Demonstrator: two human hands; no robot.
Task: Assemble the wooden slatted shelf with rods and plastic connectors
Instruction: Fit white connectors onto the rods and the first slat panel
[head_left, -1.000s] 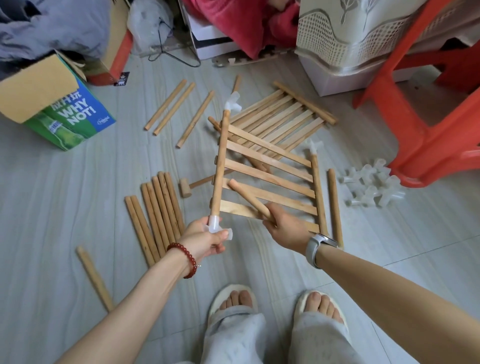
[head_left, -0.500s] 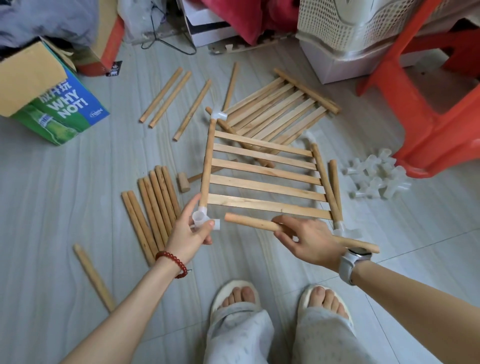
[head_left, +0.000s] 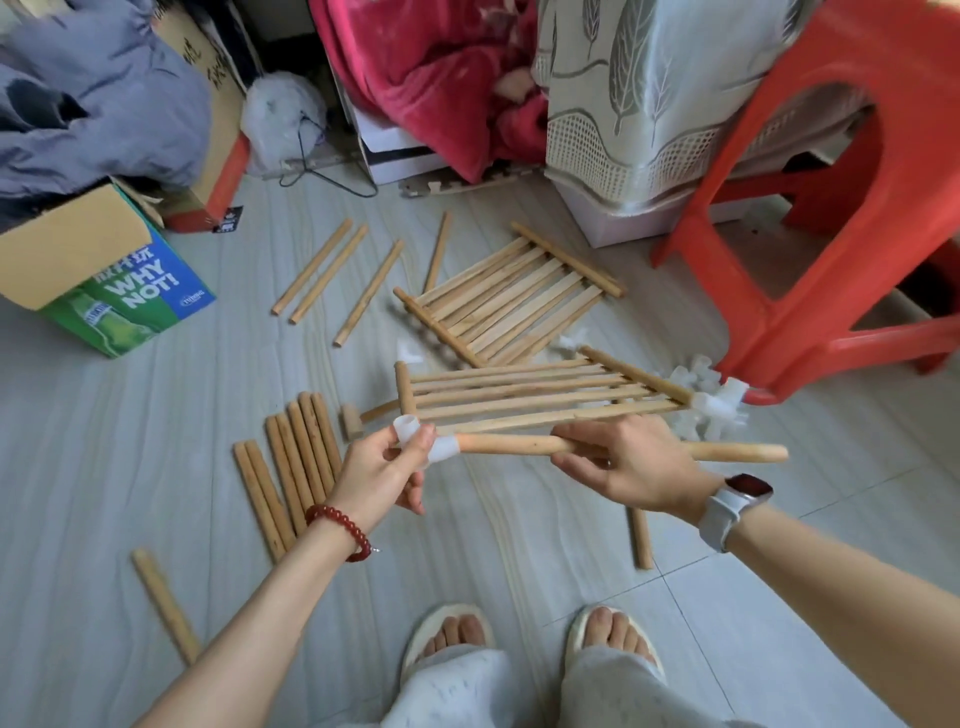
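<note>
Fingers (head_left: 410, 451) of the left hand (head_left: 379, 475) pinch a translucent plastic corner connector (head_left: 423, 441); the right hand (head_left: 631, 470) curls around a wooden rod (head_left: 524, 445) whose near end sits in that connector's side socket, depth of seating not discernible. Just beyond both hands the slatted panel (head_left: 540, 397) is held off the floor, its left rail entering the same connector, a second connector (head_left: 719, 402) on its far right corner. Risk, as judged: the rod enters at a slight angle and, if pushed off-axis, may jam or lever the connector off the rail. The rod's free end projects past the right hand unsupported and could swing. A second slatted panel (head_left: 511, 301) and a bundle of spare rods (head_left: 291, 462) lie on the floor (head_left: 130, 467) beyond and left of the fingers.
</note>
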